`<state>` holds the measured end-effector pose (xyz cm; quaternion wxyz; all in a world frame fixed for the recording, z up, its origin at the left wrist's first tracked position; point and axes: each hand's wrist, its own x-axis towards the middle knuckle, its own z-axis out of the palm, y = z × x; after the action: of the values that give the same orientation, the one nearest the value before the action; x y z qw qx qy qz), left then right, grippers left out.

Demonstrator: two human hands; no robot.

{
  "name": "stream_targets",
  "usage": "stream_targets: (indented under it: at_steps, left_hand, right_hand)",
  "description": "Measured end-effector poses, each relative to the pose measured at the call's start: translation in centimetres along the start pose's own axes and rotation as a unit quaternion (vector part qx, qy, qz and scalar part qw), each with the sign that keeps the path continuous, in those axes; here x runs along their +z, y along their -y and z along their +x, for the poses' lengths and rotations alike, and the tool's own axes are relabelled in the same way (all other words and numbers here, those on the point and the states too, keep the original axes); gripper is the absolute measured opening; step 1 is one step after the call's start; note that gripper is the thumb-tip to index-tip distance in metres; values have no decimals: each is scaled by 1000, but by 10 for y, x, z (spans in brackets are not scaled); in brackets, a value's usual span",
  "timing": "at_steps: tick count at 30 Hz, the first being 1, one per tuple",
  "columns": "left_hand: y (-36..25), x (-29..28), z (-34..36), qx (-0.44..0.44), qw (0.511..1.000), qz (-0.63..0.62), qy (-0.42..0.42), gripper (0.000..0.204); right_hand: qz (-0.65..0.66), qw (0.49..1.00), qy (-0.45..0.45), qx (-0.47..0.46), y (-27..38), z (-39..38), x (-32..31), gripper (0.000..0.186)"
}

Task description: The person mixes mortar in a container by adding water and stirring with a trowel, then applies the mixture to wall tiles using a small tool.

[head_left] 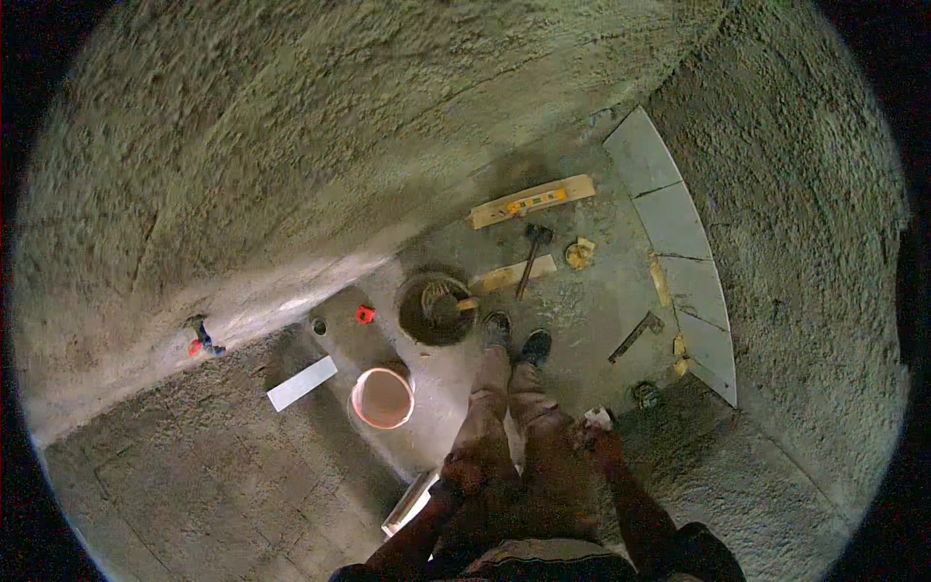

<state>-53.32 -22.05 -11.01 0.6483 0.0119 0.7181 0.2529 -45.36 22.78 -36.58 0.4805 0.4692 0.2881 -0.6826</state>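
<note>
Left hand (464, 472) rested on thigh, grip unclear. Right hand (593, 427) clutched small pale crumpled object (598, 417). Orange-rimmed bucket (382, 398) at left hand's 10 o'clock.

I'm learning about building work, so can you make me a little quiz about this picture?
1. True or false: the pink bucket stands on the floor left of the person's legs.
2. What lies nearest the rough back wall: A the yellow level, B the hammer, C the dark bucket?
3. Which hand holds something white?

Key: 1 true. 2 A. 3 The right hand; the left hand rests by the thigh.
</note>
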Motion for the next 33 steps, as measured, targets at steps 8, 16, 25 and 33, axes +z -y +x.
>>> stream_targets:
  at_steps: [8, 16, 25, 33]
  left_hand:
    - [5, -23, 20, 38, 994, -102, -9, 38]
    - [-49, -20, 44, 12, 975, -211, -72, 34]
    - [-135, 9, 65, -16, 955, -279, -100, 29]
    - [-75, 8, 110, 90, 903, -420, -31, 25]
  right_hand:
    - [-128, 926, -285, -213, 36, -63, 95, 50]
    - [-236, 921, -238, -202, 89, -78, 115, 46]
    - [-457, 886, -56, -61, 201, -150, 98, 43]
    - [-612, 787, 61, -46, 269, -62, 158, 40]
